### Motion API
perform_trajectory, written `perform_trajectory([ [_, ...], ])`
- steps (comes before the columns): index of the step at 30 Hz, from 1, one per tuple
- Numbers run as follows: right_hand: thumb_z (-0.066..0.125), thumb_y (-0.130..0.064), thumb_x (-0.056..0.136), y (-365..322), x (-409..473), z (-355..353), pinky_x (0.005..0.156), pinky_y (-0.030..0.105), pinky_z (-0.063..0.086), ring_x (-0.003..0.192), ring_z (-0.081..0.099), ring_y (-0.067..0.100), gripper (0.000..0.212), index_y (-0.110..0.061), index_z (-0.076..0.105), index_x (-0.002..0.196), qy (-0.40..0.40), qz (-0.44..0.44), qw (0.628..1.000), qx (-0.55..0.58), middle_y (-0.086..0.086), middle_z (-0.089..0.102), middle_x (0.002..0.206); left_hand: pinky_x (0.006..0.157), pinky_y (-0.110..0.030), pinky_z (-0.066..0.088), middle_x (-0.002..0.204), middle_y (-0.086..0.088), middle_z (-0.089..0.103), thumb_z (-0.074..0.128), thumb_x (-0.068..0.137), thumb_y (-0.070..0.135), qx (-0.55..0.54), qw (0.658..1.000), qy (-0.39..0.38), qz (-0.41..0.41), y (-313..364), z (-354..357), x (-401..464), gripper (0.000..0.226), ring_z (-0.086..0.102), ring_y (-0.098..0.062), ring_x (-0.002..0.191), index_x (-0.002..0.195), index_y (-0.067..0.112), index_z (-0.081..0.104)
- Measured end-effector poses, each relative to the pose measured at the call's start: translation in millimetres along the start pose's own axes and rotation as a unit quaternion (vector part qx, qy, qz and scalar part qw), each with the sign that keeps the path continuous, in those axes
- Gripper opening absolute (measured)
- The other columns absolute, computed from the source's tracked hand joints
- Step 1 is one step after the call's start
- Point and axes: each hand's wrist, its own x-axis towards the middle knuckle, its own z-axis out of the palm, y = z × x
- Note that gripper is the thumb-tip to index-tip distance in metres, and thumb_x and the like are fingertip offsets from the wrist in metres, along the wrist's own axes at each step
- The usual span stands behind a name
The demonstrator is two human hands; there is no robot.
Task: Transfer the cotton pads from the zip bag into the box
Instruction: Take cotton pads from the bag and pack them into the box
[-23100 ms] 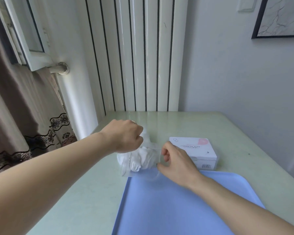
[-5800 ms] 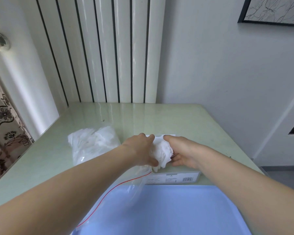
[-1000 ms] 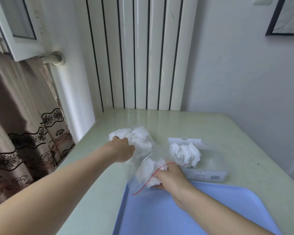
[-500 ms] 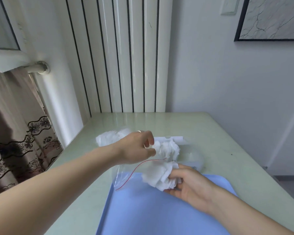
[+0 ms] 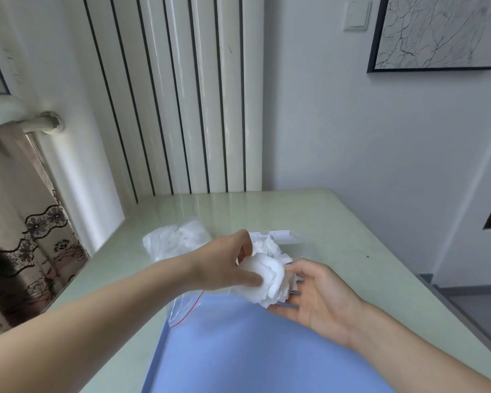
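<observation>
A bunch of white cotton pads (image 5: pixel 268 277) is held between both hands above the far edge of the tray. My left hand (image 5: pixel 224 263) grips the bunch from the left, thumb pressed on it. My right hand (image 5: pixel 319 297) cups it from below and the right, palm up. The clear zip bag (image 5: pixel 186 306) with its red seal line hangs slack under my left wrist; its far end, still full of pads (image 5: pixel 176 239), lies on the table. The white box (image 5: pixel 278 235) stands behind the hands, lid up, pads (image 5: pixel 265 246) heaped in it, mostly hidden.
A blue tray (image 5: pixel 238 350) fills the near part of the pale green table (image 5: pixel 338 231). A white radiator (image 5: pixel 182 95) stands behind the table, a wall to the right, and a lace-edged curtain (image 5: pixel 20 251) hangs off the table's left edge.
My left hand has let go of the bag's mouth and closed on the pad bunch. My right hand has turned palm up under the bunch, and the bunch has risen toward the box.
</observation>
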Motion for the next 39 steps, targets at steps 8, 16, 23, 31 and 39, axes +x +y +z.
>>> perform_trajectory([
  [8,0.055,-0.006,0.095,4,11,-5,0.091,0.042,0.058,0.105,0.071,0.030,0.028,-0.006,0.068,0.119,0.039,-0.056,0.995,-0.076,0.016,0.074,0.112,0.080,-0.036,0.056,0.111,0.003,0.058,0.083,0.076,0.020,-0.174,0.984,-0.014,-0.025,-3,-7,6,0.047,0.063,-0.016,0.084,0.111,0.022,0.051],
  [16,0.051,-0.002,0.088,-3,17,-3,0.095,0.043,0.057,0.091,0.069,0.024,0.033,-0.009,0.071,0.114,0.016,-0.056,0.982,-0.181,0.012,0.071,0.100,0.080,-0.031,0.047,0.085,0.003,0.067,0.081,0.074,0.012,-0.199,0.978,-0.066,-0.009,-3,-22,9,0.023,0.061,-0.015,0.079,0.094,0.011,0.069],
  [23,0.060,-0.011,0.087,-7,21,-1,0.096,0.042,0.054,0.097,0.067,0.023,0.034,-0.007,0.069,0.119,-0.035,-0.046,0.979,-0.196,0.023,0.066,0.123,0.067,-0.021,0.046,0.078,0.011,0.062,0.078,0.078,0.015,-0.116,0.991,-0.069,0.016,-2,-10,15,0.015,0.058,-0.009,0.072,0.084,0.022,0.066],
  [31,0.058,0.001,0.088,-4,28,-11,0.091,0.039,0.058,0.091,0.068,0.023,0.030,0.001,0.067,0.117,0.004,-0.059,0.991,-0.117,0.013,0.069,0.098,0.075,-0.028,0.057,0.095,-0.006,0.060,0.071,0.085,0.001,-0.302,0.952,-0.039,-0.035,-11,-14,14,0.024,0.063,-0.020,0.078,0.105,0.001,0.059],
  [39,0.057,-0.002,0.092,-2,28,-7,0.098,0.043,0.055,0.114,0.067,0.031,0.031,-0.006,0.069,0.120,0.001,-0.066,0.994,-0.092,0.018,0.071,0.120,0.071,-0.033,0.060,0.103,-0.011,0.052,0.064,0.086,-0.003,-0.312,0.949,0.002,-0.041,-9,-1,10,0.038,0.061,-0.024,0.074,0.112,0.023,0.053],
])
